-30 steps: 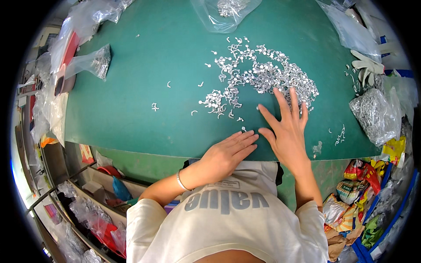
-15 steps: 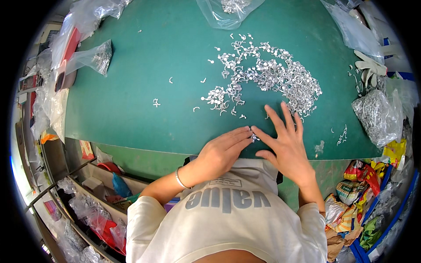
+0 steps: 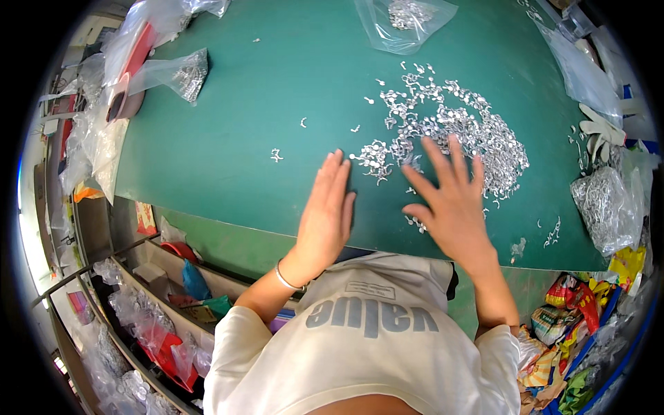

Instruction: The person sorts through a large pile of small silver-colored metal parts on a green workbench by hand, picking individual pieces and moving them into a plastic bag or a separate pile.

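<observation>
left hand (image 3: 326,211) lies flat on the green bench (image 3: 228,138), grip wide, holding nothing, just beside the near edge of the heap of small silver metal pieces (image 3: 449,131). right hand (image 3: 451,200) rests fingers spread on the heap's near fringe, grip wide. clear bag of pieces (image 3: 408,21) lies beyond.

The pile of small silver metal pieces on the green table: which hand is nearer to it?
Right. The right hand lies spread on the pile of metal pieces, at its near edge; the left hand lies flat on bare mat beside it.
</observation>
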Motion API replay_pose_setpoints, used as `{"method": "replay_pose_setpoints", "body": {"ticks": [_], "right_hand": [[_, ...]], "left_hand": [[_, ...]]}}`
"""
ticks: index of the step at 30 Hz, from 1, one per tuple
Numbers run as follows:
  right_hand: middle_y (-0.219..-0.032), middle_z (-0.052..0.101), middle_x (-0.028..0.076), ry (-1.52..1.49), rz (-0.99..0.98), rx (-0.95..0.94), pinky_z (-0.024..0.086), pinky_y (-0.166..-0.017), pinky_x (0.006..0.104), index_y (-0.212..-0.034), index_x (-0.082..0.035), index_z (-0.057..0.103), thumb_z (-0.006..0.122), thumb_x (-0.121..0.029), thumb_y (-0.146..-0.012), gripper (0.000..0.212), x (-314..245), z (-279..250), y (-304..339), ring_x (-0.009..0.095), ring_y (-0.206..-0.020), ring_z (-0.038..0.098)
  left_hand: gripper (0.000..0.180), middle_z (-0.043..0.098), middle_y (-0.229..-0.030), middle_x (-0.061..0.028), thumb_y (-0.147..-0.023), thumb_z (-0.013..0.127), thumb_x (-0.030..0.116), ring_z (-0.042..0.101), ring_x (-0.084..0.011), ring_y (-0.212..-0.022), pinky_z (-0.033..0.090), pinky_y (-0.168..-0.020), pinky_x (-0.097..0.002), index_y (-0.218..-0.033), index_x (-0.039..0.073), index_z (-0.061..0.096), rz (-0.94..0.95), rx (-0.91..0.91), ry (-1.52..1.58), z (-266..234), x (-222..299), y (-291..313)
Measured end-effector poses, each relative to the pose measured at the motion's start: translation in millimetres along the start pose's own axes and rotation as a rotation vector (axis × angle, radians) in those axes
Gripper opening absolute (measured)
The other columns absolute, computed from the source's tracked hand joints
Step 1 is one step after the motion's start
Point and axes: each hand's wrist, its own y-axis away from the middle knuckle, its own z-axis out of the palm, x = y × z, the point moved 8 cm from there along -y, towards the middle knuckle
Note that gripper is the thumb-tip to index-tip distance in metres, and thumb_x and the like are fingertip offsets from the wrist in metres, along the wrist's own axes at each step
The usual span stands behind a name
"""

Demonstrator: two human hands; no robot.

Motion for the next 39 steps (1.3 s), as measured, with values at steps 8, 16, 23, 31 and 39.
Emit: {"method": "replay_pose_setpoints", "body": {"ticks": [8, 16, 23, 31, 39], "right_hand": [[-0.148, 0.038, 0.011, -0.115, -0.082, -0.007, 0.023, -0.109, 0.0611, -0.127, -0.015, 0.060, 0.074, -0.027, -0.079, 0.051, -17.8, 7.3, -10.5, 0.036, -0.143, 0.025], [-0.149, 0.038, 0.011, 0.102, 0.117, 0.061, 0.022, -0.109, 0.0609, -0.125, -0.019, 0.063, 0.075, -0.025, -0.077, 0.050, 9.6, -3.0, -4.1, 0.036, -0.142, 0.026], [-0.149, 0.038, 0.010, -0.009, 0.017, -0.040, 0.020, -0.111, 0.0592, -0.123, -0.018, 0.065, 0.076, -0.028, -0.076, 0.049, -6.1, 6.2, -5.4, 0.037, -0.142, 0.026], [-0.149, 0.038, 0.013, -0.087, 0.127, 0.070, 0.015, -0.112, 0.0557, -0.119, -0.012, 0.067, 0.073, -0.019, -0.080, 0.040, 19.0, -10.9, -0.1, 0.037, -0.143, 0.024], [-0.151, 0.037, 0.013, -0.134, 0.139, -0.028, 0.014, -0.112, 0.0568, -0.120, -0.014, 0.068, 0.073, -0.021, -0.079, 0.042, 25.7, -18.6, 13.7, 0.039, -0.144, 0.022]], "left_hand": [[0.055, 0.039, -0.144, -0.0252, -0.085, 0.050, -0.015, 0.041, -0.0415, -0.133, 0.035, -0.110, -0.0422, -0.138, -0.003, 0.041, 0.056, -0.002, 0.443, 16.1, 27.8, 4.8], [0.047, 0.049, -0.136, -0.0216, -0.086, 0.055, -0.008, 0.046, -0.0395, -0.129, 0.039, -0.107, -0.0444, -0.133, -0.003, 0.047, 0.064, 0.080, 0.126, -9.8, 3.2, -8.1], [0.043, 0.055, -0.133, -0.0190, -0.086, 0.057, -0.008, 0.051, -0.0374, -0.126, 0.044, -0.102, -0.0421, -0.129, -0.001, 0.053, 0.084, 0.004, 0.079, -4.2, 4.3, -5.4], [0.036, 0.059, -0.128, -0.0203, -0.083, 0.058, -0.010, 0.053, -0.0369, -0.125, 0.046, -0.101, -0.0440, -0.119, -0.004, 0.060, 0.170, -0.106, 0.143, 2.0, 13.7, 14.2], [0.041, 0.055, -0.132, -0.0203, -0.079, 0.056, -0.014, 0.052, -0.0376, -0.125, 0.044, -0.105, -0.0445, -0.118, -0.003, 0.060, 0.229, -0.365, 0.452, 23.2, 38.2, 25.0]]}}
